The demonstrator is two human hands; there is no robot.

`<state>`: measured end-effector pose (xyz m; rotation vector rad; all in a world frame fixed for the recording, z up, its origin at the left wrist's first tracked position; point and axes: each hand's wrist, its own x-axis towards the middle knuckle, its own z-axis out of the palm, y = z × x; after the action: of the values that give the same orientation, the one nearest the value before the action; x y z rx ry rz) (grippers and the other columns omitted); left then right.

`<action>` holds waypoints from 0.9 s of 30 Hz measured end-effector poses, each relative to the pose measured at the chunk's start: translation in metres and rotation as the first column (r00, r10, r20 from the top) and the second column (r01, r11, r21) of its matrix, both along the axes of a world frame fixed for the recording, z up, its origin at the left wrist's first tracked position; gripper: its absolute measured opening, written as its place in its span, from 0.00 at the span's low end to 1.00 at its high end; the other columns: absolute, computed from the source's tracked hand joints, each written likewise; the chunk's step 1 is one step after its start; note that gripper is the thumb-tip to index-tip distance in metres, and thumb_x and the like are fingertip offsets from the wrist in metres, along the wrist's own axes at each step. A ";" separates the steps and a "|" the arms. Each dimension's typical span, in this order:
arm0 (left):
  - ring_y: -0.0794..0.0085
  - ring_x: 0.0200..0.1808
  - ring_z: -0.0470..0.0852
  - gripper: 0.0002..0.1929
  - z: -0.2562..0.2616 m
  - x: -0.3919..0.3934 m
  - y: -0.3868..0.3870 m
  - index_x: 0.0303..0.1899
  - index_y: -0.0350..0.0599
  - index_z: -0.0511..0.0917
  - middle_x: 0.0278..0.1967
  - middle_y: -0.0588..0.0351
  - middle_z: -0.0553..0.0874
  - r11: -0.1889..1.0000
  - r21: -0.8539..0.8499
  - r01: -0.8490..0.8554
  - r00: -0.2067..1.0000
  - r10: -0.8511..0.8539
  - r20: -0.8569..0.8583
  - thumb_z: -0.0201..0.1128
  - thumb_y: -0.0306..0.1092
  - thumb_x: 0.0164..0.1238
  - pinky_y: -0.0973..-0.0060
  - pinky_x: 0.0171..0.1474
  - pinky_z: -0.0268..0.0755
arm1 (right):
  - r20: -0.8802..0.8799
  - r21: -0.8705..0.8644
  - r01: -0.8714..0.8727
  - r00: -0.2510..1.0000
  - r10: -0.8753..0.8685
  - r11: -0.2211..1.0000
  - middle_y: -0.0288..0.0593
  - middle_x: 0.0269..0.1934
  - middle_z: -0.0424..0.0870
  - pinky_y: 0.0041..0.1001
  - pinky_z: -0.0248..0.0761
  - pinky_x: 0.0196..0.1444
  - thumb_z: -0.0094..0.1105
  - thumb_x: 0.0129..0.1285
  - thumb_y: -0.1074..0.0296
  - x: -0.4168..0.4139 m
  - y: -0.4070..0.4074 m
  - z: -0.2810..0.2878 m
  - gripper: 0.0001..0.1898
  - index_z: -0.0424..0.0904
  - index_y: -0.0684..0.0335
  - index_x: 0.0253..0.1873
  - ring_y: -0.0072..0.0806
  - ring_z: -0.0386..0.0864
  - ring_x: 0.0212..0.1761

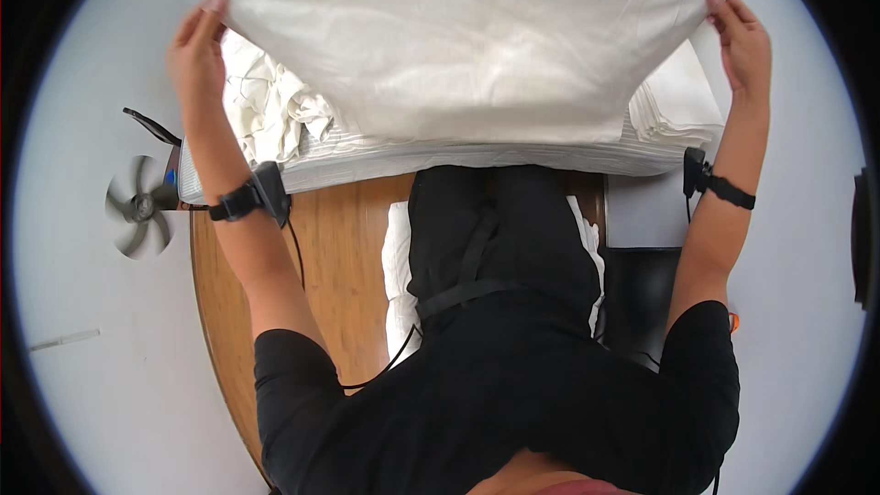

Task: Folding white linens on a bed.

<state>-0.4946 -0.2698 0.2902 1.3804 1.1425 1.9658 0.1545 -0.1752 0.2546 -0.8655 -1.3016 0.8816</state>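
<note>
A white cloth [467,41] is stretched wide between my two hands in the upper part of the view. My left hand [199,41] pinches its left edge between thumb and fingers. At the opposite edge, my right hand [741,34] grips the fabric the same way. The lower edge of the cloth sags in the middle, above the near side of a striped padded surface [412,157]. Crumpled white cloths [271,106] lie in a heap beneath and beside my left hand. Below my right hand sits a stack of folded white cloths [677,96]. The far part of the cloth runs out of view.
A small fan [141,206] stands left of my left forearm. Straps with black devices circle both forearms, and a cable [297,247] hangs from the left one. Under my legs is a white cushion [399,275]. Wooden flooring [344,247] shows at left, a dark box-like object [639,302] at right.
</note>
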 end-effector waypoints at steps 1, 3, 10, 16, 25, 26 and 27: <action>0.67 0.50 0.85 0.12 0.018 0.003 0.007 0.49 0.30 0.83 0.47 0.45 0.88 0.997 0.077 0.010 1.000 -0.010 0.009 0.68 0.23 0.66 0.71 0.58 0.75 | -0.054 0.065 0.036 0.998 -0.032 0.997 0.44 0.45 0.87 0.24 0.71 0.54 0.63 0.68 0.73 0.001 -0.001 0.018 0.13 0.81 0.76 0.52 0.25 0.80 0.45; 0.67 0.49 0.86 0.12 0.036 0.010 0.004 0.51 0.30 0.82 0.46 0.45 0.87 0.986 0.156 0.051 0.999 -0.048 -0.018 0.67 0.22 0.67 0.71 0.57 0.75 | -0.054 0.096 -0.011 0.998 0.016 0.995 0.47 0.51 0.86 0.28 0.73 0.56 0.61 0.70 0.75 0.032 0.013 0.025 0.10 0.81 0.73 0.52 0.29 0.82 0.52; 0.74 0.51 0.83 0.22 -0.045 0.009 -0.074 0.62 0.31 0.75 0.48 0.50 0.86 0.996 -0.076 0.039 0.983 -0.052 -0.175 0.62 0.16 0.66 0.77 0.59 0.72 | 0.218 -0.054 0.096 0.972 -0.082 0.994 0.42 0.40 0.84 0.23 0.72 0.49 0.60 0.63 0.82 0.007 -0.096 -0.043 0.18 0.80 0.70 0.58 0.25 0.78 0.37; 0.82 0.38 0.81 0.03 -0.186 0.030 -0.151 0.38 0.38 0.85 0.35 0.62 0.87 0.757 -0.653 -0.025 0.978 -0.117 -0.173 0.67 0.21 0.64 0.82 0.45 0.72 | 0.242 -0.555 -0.030 0.950 0.196 0.831 0.40 0.42 0.88 0.19 0.73 0.49 0.60 0.61 0.83 -0.002 -0.168 -0.167 0.22 0.79 0.68 0.62 0.18 0.82 0.43; 0.83 0.36 0.80 0.04 -0.237 0.044 -0.214 0.38 0.36 0.84 0.34 0.62 0.86 0.396 -0.918 0.033 0.916 -0.380 -0.131 0.69 0.24 0.63 0.83 0.42 0.72 | 0.307 -0.803 -0.089 0.785 0.538 0.589 0.43 0.39 0.89 0.22 0.76 0.46 0.63 0.61 0.81 0.015 -0.206 -0.212 0.10 0.87 0.70 0.46 0.22 0.84 0.40; 0.82 0.37 0.80 0.03 -0.229 0.044 -0.218 0.37 0.36 0.83 0.34 0.62 0.86 0.351 -0.935 0.052 0.900 -0.423 -0.109 0.69 0.23 0.63 0.82 0.42 0.72 | 0.269 -0.830 -0.114 0.776 0.571 0.546 0.43 0.38 0.89 0.22 0.76 0.45 0.63 0.60 0.81 0.018 -0.207 -0.205 0.11 0.87 0.70 0.47 0.22 0.84 0.39; 0.82 0.37 0.80 0.03 -0.223 0.041 -0.220 0.37 0.36 0.83 0.34 0.62 0.86 0.352 -0.934 0.051 0.901 -0.420 -0.110 0.69 0.23 0.63 0.82 0.42 0.72 | 0.269 -0.829 -0.116 0.774 0.572 0.547 0.43 0.38 0.89 0.22 0.76 0.45 0.63 0.60 0.81 0.019 -0.205 -0.199 0.11 0.87 0.70 0.47 0.22 0.84 0.39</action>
<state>-0.4534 -0.4899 0.0669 1.1013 1.6824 0.5522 0.1737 -0.3804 0.0558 -1.6531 -1.6071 1.7218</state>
